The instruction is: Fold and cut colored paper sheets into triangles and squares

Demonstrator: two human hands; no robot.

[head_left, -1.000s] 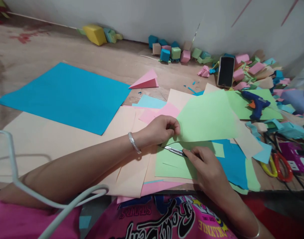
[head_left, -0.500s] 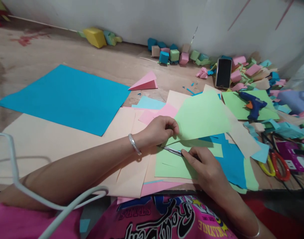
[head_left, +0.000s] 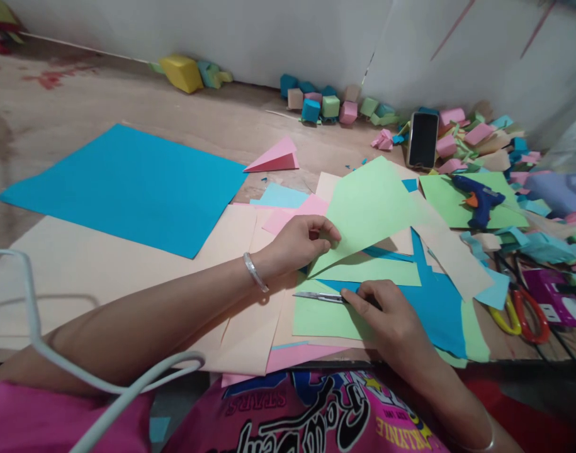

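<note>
My left hand [head_left: 309, 241] pinches the near left edge of a green paper sheet [head_left: 372, 207], which is lifted and tilted above the other papers. My right hand [head_left: 391, 314] is closed around a utility knife [head_left: 320, 297], its blade pointing left. The knife lies low over another green sheet [head_left: 328, 319], below the raised one. Between the two is a long green strip [head_left: 386, 273], beside blue paper [head_left: 439, 308]. My right hand's curled fingers hide most of the knife's handle.
A large blue sheet [head_left: 127, 189] lies over cream paper [head_left: 80, 270] at left. A folded pink piece [head_left: 276, 157], a phone [head_left: 423, 140], a blue glue gun [head_left: 479, 198], scissors [head_left: 528, 314] and paper cubes [head_left: 330, 107] stand around. A white cable [head_left: 30, 314] crosses the lower left.
The raised green sheet has swung up and left with my left hand, coming away from the green strip. The knife has dropped slightly toward me, and its blade is now clear of the raised sheet.
</note>
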